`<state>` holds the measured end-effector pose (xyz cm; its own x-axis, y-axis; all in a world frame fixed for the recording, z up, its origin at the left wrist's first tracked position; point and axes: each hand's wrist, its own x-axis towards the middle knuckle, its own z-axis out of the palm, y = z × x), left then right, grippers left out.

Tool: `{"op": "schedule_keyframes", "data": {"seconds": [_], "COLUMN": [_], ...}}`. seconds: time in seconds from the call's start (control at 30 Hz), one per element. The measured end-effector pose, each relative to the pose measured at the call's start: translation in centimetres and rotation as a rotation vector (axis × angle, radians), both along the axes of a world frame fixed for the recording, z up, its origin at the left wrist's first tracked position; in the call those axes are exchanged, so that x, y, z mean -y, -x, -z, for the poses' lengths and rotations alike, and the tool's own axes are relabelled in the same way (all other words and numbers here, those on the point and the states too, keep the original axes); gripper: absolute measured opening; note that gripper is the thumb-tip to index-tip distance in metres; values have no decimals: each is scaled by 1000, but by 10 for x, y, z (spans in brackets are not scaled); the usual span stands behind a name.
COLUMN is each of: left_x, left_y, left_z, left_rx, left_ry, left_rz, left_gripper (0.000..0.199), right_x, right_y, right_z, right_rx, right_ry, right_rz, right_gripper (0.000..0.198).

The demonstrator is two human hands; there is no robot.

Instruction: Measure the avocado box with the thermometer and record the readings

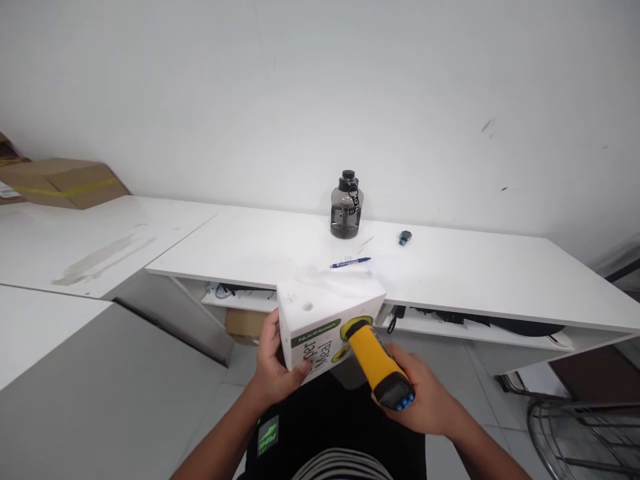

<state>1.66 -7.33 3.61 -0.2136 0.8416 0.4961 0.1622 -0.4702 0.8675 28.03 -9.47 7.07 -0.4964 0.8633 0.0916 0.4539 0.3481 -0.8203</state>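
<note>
My left hand (275, 367) grips a white printed box (320, 328) by its left side, thumb across the front. Avocado pictures and the words "NutriMotion" and "Meal" show on the box face. In my right hand (425, 393) is a yellow-and-black handheld gun (379, 360) with a small screen and blue buttons, resembling an infrared thermometer. Its front end points at the avocado picture and overlaps the box in view; I cannot tell whether they touch. The fingers around the handle are mostly hidden. The box is tilted, held at the front edge of the white desk (450, 273).
A dark water bottle (346, 205) stands on the desk by the wall. Near it lie a blue pen (351, 263) and a small blue object (405, 237). Cardboard boxes (75, 180) are at far left. Open shelves run under the desk; a metal-framed chair (580, 433) is at lower right.
</note>
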Motion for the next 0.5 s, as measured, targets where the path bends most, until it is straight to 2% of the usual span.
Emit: {"op": "schedule_keyframes", "data": {"seconds": [0.23,0.5], "left_x": [1,2], "left_y": [-2,-1], "left_z": [12,13], "left_rx": [26,55], "left_ry": [-72,-78], "left_rz": [31,36], "left_gripper": [83,84], "right_x": [-1,-3], "right_y": [2,6], "right_z": [-2,0], "right_rx": [-42,-50], "right_ry": [15,-24], "right_rz": [-27,-29], "right_gripper": [30,29]}}
